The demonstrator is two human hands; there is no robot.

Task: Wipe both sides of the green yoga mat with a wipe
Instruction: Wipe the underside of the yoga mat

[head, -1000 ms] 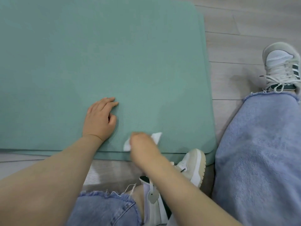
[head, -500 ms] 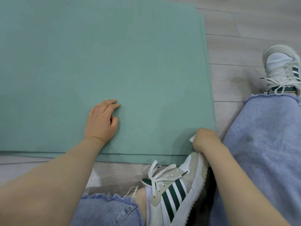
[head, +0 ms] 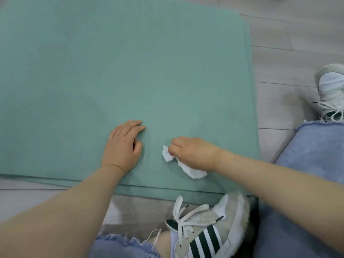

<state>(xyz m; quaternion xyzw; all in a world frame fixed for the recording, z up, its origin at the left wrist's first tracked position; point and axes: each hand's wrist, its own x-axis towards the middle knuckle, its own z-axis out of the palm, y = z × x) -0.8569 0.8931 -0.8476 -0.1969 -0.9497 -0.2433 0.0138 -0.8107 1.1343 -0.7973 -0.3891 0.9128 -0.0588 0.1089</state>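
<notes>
1. A green yoga mat (head: 119, 71) lies flat on a grey wood-plank floor (head: 290, 30), filling most of the view; its near edge shows a second layer beneath, and its right edge has a rounded far corner.
2. A crumpled white wipe (head: 183, 164) sits on the mat close to the near edge, right of centre, one end poking out past the knuckles and the other trailing toward the wrist.
3. The right hand (head: 193, 152) is curled around the wipe, gripping it with bent fingers and holding it against the mat surface.
4. The left hand (head: 122, 146) rests palm down on the mat just beside the wipe, fingers straight and together, grasping nothing.
5. Below the mat's near edge, a beige sneaker (head: 208, 228) with dark green stripes and white laces rests on the floor, beneath frayed light-blue jeans (head: 122, 246).
6. At right, a second sneaker (head: 330, 90) stands on the floor, well apart from the mat, past a blue trouser leg (head: 307, 161).
</notes>
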